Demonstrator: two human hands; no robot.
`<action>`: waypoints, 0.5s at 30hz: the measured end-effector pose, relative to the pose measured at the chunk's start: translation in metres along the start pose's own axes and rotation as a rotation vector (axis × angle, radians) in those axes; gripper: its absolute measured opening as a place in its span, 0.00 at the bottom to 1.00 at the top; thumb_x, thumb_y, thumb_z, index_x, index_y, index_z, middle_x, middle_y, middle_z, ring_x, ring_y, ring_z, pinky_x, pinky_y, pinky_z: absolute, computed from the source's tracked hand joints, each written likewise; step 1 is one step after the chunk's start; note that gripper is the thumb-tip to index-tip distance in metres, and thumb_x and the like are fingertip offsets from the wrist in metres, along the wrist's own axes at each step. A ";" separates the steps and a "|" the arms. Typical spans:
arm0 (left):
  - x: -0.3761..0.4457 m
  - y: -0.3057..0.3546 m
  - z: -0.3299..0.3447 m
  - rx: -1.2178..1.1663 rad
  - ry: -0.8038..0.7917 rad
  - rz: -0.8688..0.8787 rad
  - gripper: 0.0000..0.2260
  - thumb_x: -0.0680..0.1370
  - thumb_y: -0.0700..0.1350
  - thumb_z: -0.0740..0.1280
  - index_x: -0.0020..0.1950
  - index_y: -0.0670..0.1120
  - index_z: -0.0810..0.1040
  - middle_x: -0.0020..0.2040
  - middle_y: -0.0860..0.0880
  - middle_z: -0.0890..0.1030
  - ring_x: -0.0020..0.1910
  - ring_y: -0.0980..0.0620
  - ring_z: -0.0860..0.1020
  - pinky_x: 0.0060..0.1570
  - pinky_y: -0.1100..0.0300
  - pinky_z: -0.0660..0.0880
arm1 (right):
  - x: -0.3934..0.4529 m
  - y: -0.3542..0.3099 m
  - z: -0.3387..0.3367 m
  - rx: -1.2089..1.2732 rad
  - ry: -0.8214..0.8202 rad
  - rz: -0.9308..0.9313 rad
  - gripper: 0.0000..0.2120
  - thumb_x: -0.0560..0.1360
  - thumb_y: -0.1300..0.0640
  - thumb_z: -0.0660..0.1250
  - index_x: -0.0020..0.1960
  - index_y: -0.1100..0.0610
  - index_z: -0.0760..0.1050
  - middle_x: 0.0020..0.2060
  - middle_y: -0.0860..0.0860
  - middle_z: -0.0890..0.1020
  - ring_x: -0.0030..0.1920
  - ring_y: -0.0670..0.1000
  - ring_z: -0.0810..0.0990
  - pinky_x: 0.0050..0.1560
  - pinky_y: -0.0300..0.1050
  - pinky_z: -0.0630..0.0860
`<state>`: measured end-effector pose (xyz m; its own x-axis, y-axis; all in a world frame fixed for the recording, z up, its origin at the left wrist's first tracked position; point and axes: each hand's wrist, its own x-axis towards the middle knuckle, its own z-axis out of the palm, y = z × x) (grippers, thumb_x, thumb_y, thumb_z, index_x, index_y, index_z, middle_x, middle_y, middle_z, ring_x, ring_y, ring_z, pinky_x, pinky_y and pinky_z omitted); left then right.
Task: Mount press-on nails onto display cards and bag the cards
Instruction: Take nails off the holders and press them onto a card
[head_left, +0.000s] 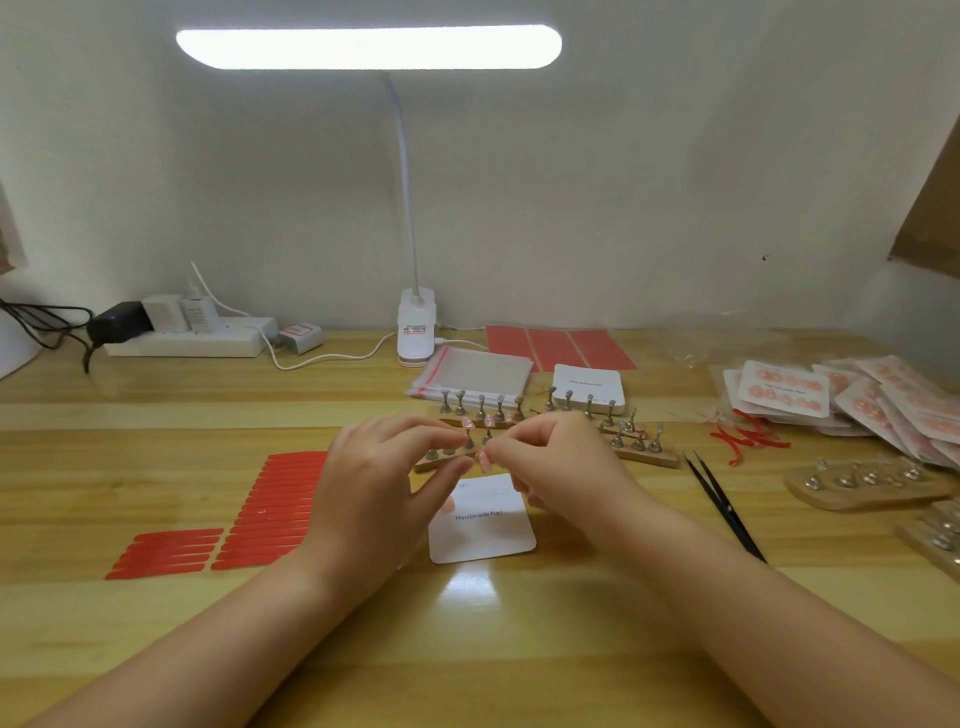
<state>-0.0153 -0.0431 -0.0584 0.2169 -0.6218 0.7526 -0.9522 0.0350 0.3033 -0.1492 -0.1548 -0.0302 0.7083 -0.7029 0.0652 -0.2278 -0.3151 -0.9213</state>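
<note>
A white display card (483, 525) printed "Handmade Nail" lies flat on the wooden table in front of me. Just above it my right hand (561, 462) pinches a small pink press-on nail (485, 460) between thumb and fingertips. My left hand (384, 478) hovers beside it, fingers bent, its fingertips close to the nail and to a wooden nail stand (441, 460) with metal pegs. Whether the left fingers touch the nail is not visible. More pink nails (467, 422) sit on pegs behind my hands.
Red adhesive strips (270, 509) lie at left. Black tweezers (722, 506) lie at right. Behind are clear bags (478, 374), a stack of blank cards (589, 387), red sheets (561, 347), a lamp base (415, 327), a power strip (192, 340). Bagged finished cards (841, 395) and more stands (867, 483) sit far right.
</note>
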 end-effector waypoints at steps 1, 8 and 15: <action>0.000 -0.001 0.000 0.003 -0.004 -0.001 0.14 0.73 0.56 0.64 0.47 0.49 0.84 0.47 0.56 0.83 0.46 0.50 0.81 0.44 0.50 0.72 | 0.000 0.001 0.001 0.038 0.002 0.028 0.07 0.71 0.59 0.70 0.35 0.59 0.82 0.21 0.45 0.73 0.22 0.42 0.69 0.26 0.37 0.68; 0.001 -0.002 0.001 -0.006 -0.001 0.049 0.12 0.73 0.56 0.66 0.47 0.52 0.85 0.46 0.57 0.83 0.45 0.52 0.81 0.43 0.50 0.72 | -0.003 0.000 0.002 0.306 -0.087 0.105 0.06 0.73 0.63 0.69 0.38 0.64 0.80 0.23 0.50 0.72 0.24 0.48 0.68 0.24 0.38 0.65; 0.000 0.000 -0.001 0.039 -0.008 0.079 0.11 0.73 0.55 0.66 0.47 0.53 0.86 0.46 0.57 0.83 0.45 0.52 0.81 0.44 0.53 0.70 | -0.002 -0.004 0.003 0.562 -0.157 0.301 0.08 0.72 0.65 0.67 0.35 0.59 0.80 0.25 0.50 0.70 0.22 0.45 0.66 0.24 0.36 0.62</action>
<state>-0.0152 -0.0420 -0.0578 0.1394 -0.6244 0.7686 -0.9740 0.0537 0.2202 -0.1475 -0.1504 -0.0280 0.7667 -0.5936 -0.2446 -0.0778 0.2923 -0.9531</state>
